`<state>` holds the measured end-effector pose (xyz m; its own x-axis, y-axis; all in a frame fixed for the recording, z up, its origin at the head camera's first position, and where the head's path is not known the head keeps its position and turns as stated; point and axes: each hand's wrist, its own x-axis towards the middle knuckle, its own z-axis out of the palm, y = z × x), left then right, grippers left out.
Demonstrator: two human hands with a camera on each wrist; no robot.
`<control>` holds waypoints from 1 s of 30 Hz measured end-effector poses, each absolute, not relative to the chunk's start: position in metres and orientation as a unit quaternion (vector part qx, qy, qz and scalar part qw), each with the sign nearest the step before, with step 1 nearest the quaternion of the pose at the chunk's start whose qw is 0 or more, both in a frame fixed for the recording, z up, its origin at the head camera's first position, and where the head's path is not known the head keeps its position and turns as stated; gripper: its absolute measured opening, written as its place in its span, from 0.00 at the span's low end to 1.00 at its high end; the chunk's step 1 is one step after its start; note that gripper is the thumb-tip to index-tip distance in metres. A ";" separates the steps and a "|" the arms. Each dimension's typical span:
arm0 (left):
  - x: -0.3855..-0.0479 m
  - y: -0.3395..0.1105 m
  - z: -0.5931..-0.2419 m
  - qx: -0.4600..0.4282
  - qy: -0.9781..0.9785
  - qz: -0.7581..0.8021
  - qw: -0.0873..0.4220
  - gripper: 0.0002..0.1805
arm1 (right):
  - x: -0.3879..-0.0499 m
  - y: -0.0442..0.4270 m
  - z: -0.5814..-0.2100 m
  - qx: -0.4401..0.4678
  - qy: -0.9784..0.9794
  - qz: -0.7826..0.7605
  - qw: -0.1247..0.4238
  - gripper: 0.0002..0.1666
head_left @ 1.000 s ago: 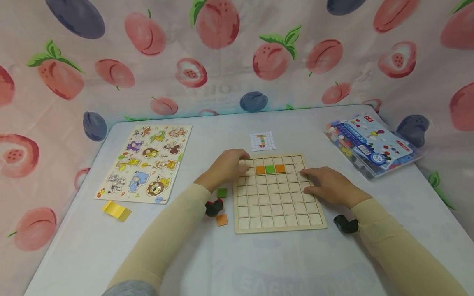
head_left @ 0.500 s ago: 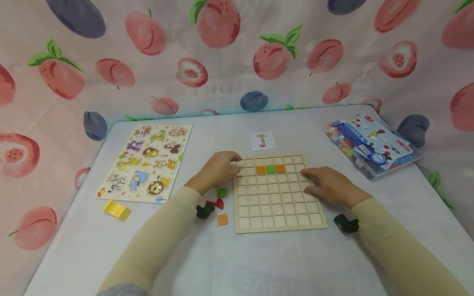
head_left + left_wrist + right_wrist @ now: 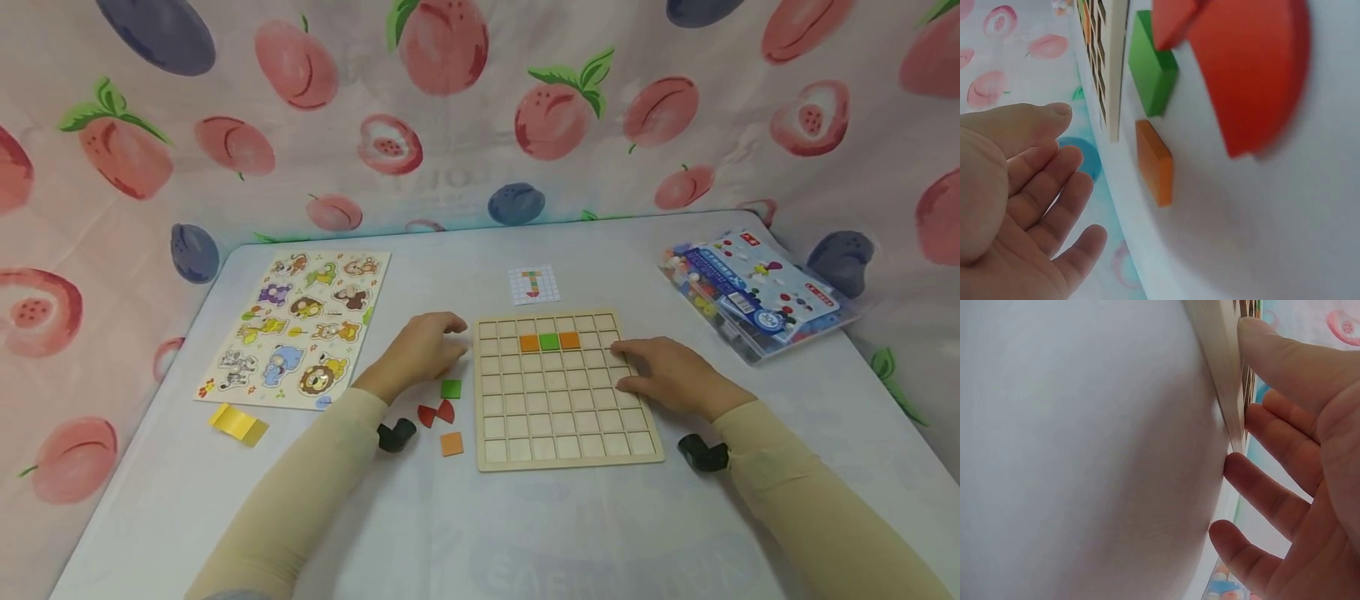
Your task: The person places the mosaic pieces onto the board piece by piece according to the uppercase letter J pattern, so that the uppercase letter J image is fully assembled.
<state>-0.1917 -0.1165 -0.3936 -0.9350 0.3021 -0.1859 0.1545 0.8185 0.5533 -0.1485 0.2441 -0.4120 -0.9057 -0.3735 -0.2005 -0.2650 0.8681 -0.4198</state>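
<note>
The left hand [image 3: 422, 348], released and relaxed, was just left of the wooden board [image 3: 557, 405]; the right hand [image 3: 667, 377], loosely spread, touched its right edge. An orange tile [image 3: 452, 444], red wedges [image 3: 446, 411] and a green tile [image 3: 451, 389] lay left of it, a patterned card [image 3: 534, 285] beyond.

On my head feed I see a white surface [image 3: 525, 521] bearing the board [image 3: 558, 407], a card [image 3: 535, 285] just beyond it, a box [image 3: 753, 292] far right, and a puzzle [image 3: 292, 331] left, a yellow strip [image 3: 238, 425] near it. Between lie a green tile [image 3: 451, 389], red pieces [image 3: 446, 411] and an orange tile [image 3: 452, 444].
</note>
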 end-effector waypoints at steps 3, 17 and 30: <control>-0.191 -0.121 -0.396 0.113 0.943 0.279 0.138 0.21 | -0.149 0.245 -0.413 -0.164 0.956 -0.197 0.140 0.36; -0.184 -0.147 -0.403 0.102 0.945 0.277 0.137 0.22 | -0.149 0.246 -0.414 -0.168 0.957 -0.195 0.136 0.36; -0.183 -0.158 -0.408 0.115 0.946 0.270 0.140 0.22 | -0.151 0.246 -0.415 -0.167 0.957 -0.195 0.137 0.36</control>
<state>-0.1826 -0.1585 -0.4083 -0.9344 0.2928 -0.2029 0.1417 0.8281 0.5424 -0.1506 0.2462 -0.4147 -0.9066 -0.3729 -0.1974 -0.2657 0.8680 -0.4195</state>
